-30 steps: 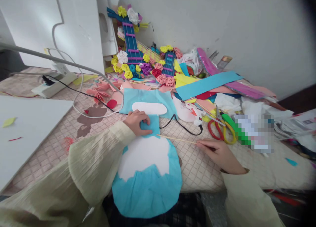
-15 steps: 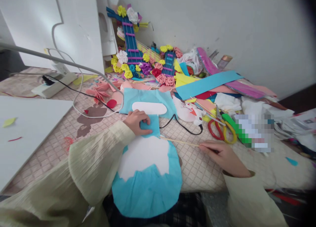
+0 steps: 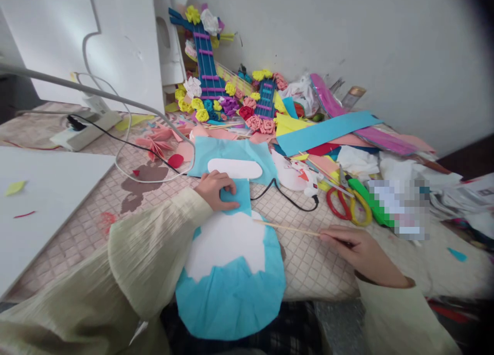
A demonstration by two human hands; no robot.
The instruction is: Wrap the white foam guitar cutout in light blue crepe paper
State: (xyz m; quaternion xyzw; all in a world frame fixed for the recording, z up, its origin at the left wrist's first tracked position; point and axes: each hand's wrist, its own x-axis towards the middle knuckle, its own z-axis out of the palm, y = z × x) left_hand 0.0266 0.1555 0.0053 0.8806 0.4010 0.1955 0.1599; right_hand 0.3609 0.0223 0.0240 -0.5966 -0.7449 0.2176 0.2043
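A round cutout [image 3: 231, 306] of white board, partly wrapped in pleated light-blue crepe paper, lies at the near edge of the table. From its top rises a narrow blue neck piece [image 3: 242, 193]. My left hand [image 3: 216, 189] rests on that neck, with curled fingers and thumb gripping the blue paper. My right hand [image 3: 365, 252] pinches a thin wooden stick [image 3: 289, 228], which points left. The stick's tip lies over the white top of the round piece. Beyond my left hand, a white rounded strip [image 3: 234, 169] lies on a blue paper sheet [image 3: 200, 152].
Scissors [image 3: 351, 211] with red and yellow handles lie beyond my right hand, beside a green item [image 3: 380, 211]. A black cable [image 3: 297, 205] runs behind the round piece. Flower-covered paper guitars [image 3: 208, 61] stand against the wall. A white board [image 3: 57, 195] lies at left.
My right hand has moved right and slightly toward me, drawing the stick's tip back from the neck's base. My left hand stays on the blue neck.
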